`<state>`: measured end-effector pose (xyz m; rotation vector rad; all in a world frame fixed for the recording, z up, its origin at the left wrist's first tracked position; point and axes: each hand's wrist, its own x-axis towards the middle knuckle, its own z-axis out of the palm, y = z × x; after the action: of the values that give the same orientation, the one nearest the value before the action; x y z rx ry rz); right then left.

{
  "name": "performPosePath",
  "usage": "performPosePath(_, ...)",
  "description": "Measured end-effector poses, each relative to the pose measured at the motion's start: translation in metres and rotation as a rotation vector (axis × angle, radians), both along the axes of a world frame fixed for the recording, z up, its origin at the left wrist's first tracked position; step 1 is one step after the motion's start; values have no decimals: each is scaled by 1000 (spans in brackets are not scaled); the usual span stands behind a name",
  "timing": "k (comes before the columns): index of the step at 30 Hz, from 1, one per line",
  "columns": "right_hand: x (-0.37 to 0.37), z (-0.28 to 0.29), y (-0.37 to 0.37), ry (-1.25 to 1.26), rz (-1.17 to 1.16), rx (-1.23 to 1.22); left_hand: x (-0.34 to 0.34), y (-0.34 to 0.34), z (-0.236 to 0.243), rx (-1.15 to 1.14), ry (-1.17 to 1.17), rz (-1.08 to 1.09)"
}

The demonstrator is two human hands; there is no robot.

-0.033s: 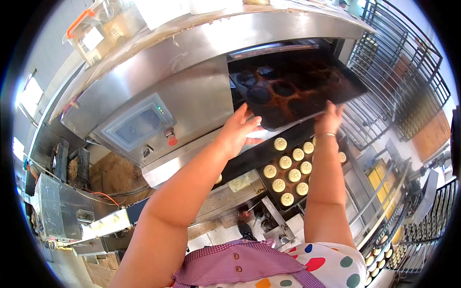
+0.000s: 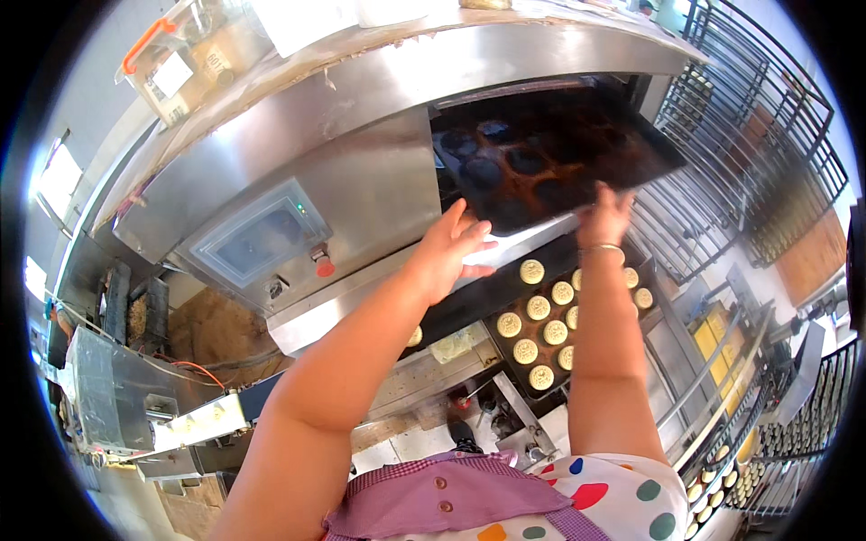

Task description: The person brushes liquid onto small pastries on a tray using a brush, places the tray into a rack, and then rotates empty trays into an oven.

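Observation:
A dark, stained baking tray [image 2: 555,153] juts from the opening of a steel oven [image 2: 361,180], level with the lip or slightly tilted; I cannot tell which. My left hand [image 2: 451,248] has its fingers spread just below the tray's near left corner, apparently not gripping it. At the front edge, my right hand [image 2: 604,216], slightly blurred, grips the tray. Beneath both hands, rows of round, stamped pale pastries [image 2: 538,307] lie on a second dark tray [image 2: 505,356], partly hidden by my right forearm.
A control panel [image 2: 253,225] with a red knob is left of the opening. A clear tub [image 2: 180,63] stands on the top ledge. Tube-framed racks [image 2: 722,135] stand at the right, more trays of pastries [image 2: 713,487] low at right. Machinery [image 2: 108,388] fills the lower left.
The upper tray and my right hand have moved a little up and left, further into the opening. My left hand sits slightly lower relative to the tray's corner.

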<state>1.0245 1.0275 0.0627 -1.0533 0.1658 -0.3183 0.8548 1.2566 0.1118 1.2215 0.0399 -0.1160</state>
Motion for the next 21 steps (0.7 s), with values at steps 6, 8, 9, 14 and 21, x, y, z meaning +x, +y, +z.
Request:
performPosePath(6,50,-1,166,73,170,93,-90,55,-67,305,197,-42)
performPosePath(8,73,13,177,124,233,59,-132,75,-72,470,178,88)
performPosePath(9,80,18,182,135,349,41,-153,86,-76,408,242,156)
performPosePath(14,71,-6,166,71,728,-46,-267,122,-100,474,404,353)
performPosePath(21,-192,-136,167,114,937,-138,-593,140,-223,783,846,976)
